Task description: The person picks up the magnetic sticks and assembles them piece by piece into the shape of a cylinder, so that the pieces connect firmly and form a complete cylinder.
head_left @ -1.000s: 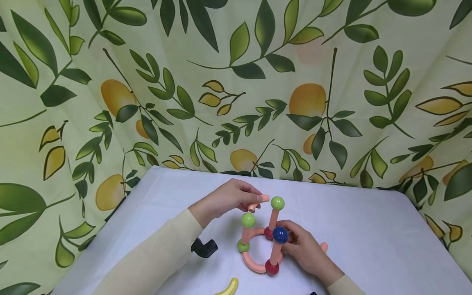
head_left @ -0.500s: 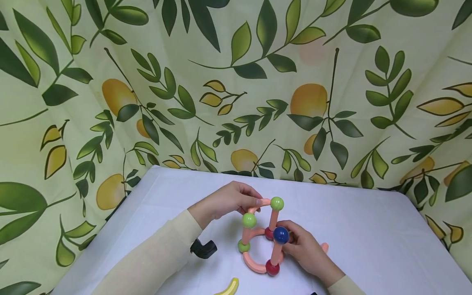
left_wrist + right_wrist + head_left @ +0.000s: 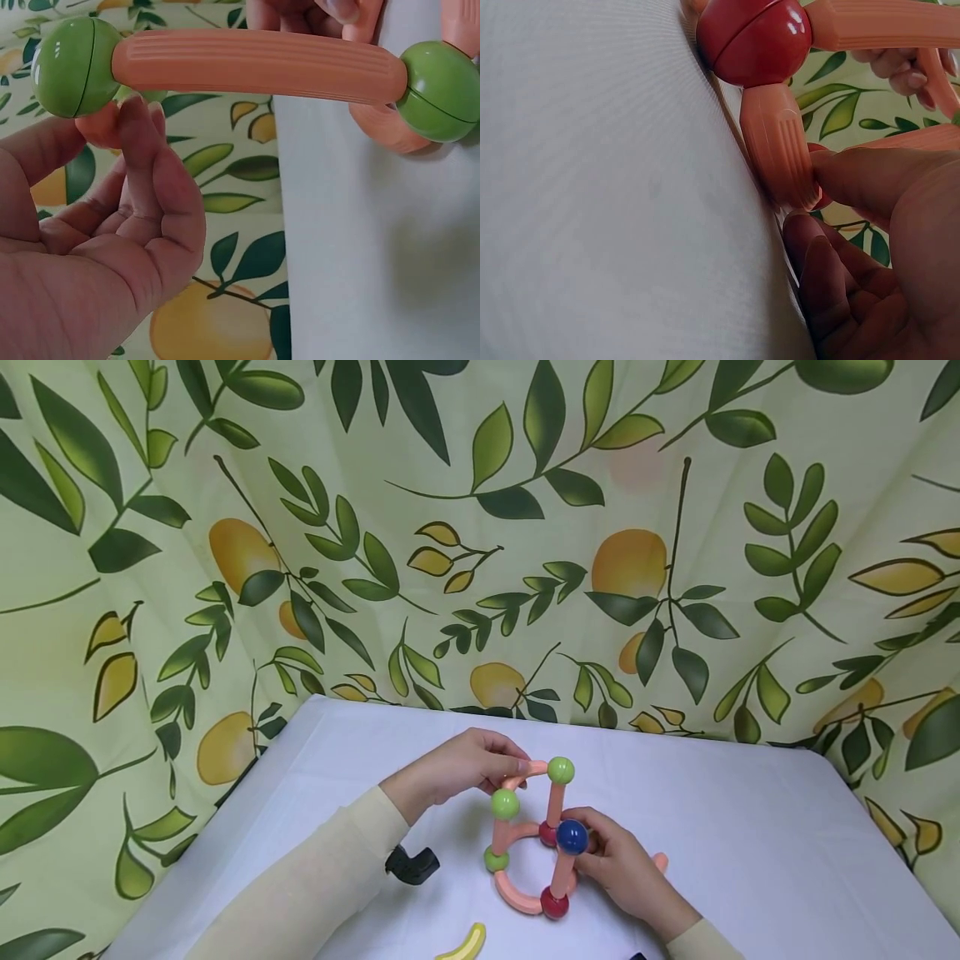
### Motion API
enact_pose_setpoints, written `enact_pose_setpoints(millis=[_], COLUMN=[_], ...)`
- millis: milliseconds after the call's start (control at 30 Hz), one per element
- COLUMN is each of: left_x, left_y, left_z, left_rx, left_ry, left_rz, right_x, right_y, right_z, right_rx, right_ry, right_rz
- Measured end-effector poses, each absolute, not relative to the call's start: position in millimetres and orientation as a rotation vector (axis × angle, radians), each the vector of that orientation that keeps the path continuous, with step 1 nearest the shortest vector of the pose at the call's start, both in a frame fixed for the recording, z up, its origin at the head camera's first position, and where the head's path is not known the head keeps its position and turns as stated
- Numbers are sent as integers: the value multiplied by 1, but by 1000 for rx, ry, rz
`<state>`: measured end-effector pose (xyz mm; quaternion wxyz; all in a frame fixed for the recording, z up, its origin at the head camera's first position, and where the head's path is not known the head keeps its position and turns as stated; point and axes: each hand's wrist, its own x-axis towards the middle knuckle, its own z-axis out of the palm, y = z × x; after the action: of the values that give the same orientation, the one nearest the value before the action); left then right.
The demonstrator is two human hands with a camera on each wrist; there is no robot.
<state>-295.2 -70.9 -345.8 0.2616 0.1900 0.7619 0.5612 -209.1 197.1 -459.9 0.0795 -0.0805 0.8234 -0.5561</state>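
A toy frame of pink rods and coloured balls (image 3: 528,852) stands on the white table (image 3: 750,835). My left hand (image 3: 517,766) pinches a curved pink rod (image 3: 531,769) that bridges the two upper green balls (image 3: 561,770) (image 3: 505,803). The left wrist view shows an upright pink rod (image 3: 255,64) between two green balls, with my fingers (image 3: 142,150) curled beside it. My right hand (image 3: 592,852) grips the frame's base by the blue ball (image 3: 572,837). In the right wrist view its thumb (image 3: 870,176) presses a pink rod (image 3: 780,150) under a red ball (image 3: 754,41).
A black clip-like object (image 3: 411,864) lies left of the frame. A yellow curved piece (image 3: 465,945) sits at the near edge. A loose pink piece (image 3: 660,862) pokes out behind my right hand. A leaf-and-lemon cloth (image 3: 480,527) walls the table.
My left hand lowered the curved pink rod, held free a second ago, until its ends met the two upper green balls. My right hand stayed on the base.
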Motion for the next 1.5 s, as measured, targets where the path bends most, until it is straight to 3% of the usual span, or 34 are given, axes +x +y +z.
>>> enact_pose_setpoints(millis=[433,900,1500], left_x=[-279,-208,-167], left_y=[-108,-138,-113], left_z=[-360,-413,-417], left_rx=[409,244,583], left_ry=[2135,1929,2224], left_rz=[1606,1680,1032], right_x=[-207,-208,-208], right_y=[196,194,193], right_z=[-457,-459,-457], right_rx=[-239,-209,-176], right_ry=[2484,2521,2527], right_rz=[-1651,-1624,-1604])
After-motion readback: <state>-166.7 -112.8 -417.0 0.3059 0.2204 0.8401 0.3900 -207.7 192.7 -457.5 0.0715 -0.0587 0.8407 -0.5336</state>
